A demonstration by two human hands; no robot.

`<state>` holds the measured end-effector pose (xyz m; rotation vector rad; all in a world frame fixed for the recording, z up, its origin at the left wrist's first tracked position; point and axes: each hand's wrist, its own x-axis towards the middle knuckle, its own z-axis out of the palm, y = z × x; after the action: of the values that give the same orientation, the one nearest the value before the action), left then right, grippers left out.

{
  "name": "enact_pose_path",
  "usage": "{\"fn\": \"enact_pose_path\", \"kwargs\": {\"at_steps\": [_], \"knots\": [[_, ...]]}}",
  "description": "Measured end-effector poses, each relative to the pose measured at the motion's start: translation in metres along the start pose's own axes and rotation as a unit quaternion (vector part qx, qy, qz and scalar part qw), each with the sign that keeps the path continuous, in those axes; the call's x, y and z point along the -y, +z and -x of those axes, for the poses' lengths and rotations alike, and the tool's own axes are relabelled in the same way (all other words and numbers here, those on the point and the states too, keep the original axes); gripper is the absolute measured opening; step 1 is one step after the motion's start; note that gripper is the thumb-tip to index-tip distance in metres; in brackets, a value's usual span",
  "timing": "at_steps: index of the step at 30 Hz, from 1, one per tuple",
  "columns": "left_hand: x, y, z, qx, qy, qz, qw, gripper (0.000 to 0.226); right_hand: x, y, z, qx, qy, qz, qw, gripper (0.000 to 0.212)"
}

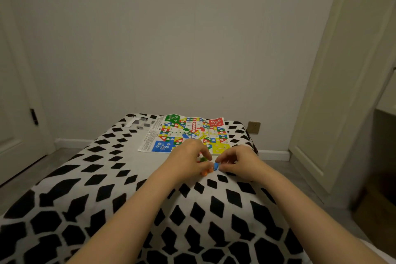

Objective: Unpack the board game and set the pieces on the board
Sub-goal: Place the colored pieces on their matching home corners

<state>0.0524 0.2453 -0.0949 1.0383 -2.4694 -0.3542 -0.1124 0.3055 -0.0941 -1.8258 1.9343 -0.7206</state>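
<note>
A paper game board with green, red, blue and yellow corners lies unfolded at the far end of the bed. Several small pieces rest on it near the centre, among them a red one, a green one and a blue one. My left hand and my right hand meet just in front of the board. A blue piece is pinched between the fingertips of both hands. Orange pieces and a green piece lie under my left hand.
The bed cover is white with black diamond shapes. A small clear package lies at the far left corner of the bed. A wall socket sits low on the wall behind, a door at left, a cabinet at right.
</note>
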Motion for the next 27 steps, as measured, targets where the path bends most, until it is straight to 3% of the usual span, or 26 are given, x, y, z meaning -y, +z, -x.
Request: {"fn": "enact_pose_path", "kwargs": {"at_steps": [9,20,27], "knots": [[-0.009,0.005,0.000,-0.019,-0.015,-0.027,0.999,0.023,-0.004,0.005,-0.002,-0.036,-0.005,-0.028,0.999,0.008],[-0.015,0.014,-0.003,-0.012,0.014,-0.056,0.998,0.020,-0.016,0.001,0.001,-0.111,0.029,-0.097,0.989,0.012],[0.001,0.009,-0.006,-0.064,-0.024,0.090,0.994,0.008,-0.014,0.004,-0.008,-0.132,0.019,-0.112,0.985,0.015]]}}
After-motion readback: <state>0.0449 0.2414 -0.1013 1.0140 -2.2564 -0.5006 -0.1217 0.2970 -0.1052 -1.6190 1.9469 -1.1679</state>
